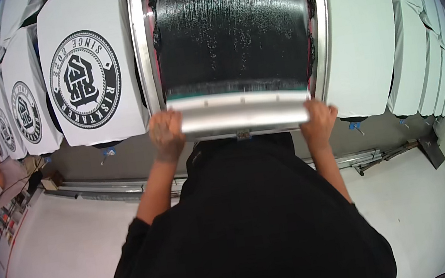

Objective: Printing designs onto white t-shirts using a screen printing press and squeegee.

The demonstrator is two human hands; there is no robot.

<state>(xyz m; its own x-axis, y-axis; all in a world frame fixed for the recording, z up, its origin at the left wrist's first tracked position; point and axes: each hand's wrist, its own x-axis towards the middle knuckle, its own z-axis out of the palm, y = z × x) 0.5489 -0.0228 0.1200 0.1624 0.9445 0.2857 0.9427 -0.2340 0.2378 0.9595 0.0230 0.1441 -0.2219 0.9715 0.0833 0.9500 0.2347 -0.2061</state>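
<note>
Both of my hands grip a wide squeegee (241, 111) with a silver metal holder and a green blade edge. My left hand (167, 134) is closed round its left end, my right hand (319, 120) round its right end. The squeegee lies across the near end of a screen printing frame (145, 53) with metal sides. Black ink (231, 36) coats the mesh beyond the blade, streaked and shiny, with thick ridges along both sides. A strip of red shows at the frame's inner edges. What lies under the screen is hidden.
To the left, white shirts (79, 14) on boards bear a round black print; to the right, plain white shirts (361, 36) stand in a row. Blue-handled clamps (109, 152) hang below the boards. Metal rails (111, 190) run along the floor. Another person (6, 181) is at far left.
</note>
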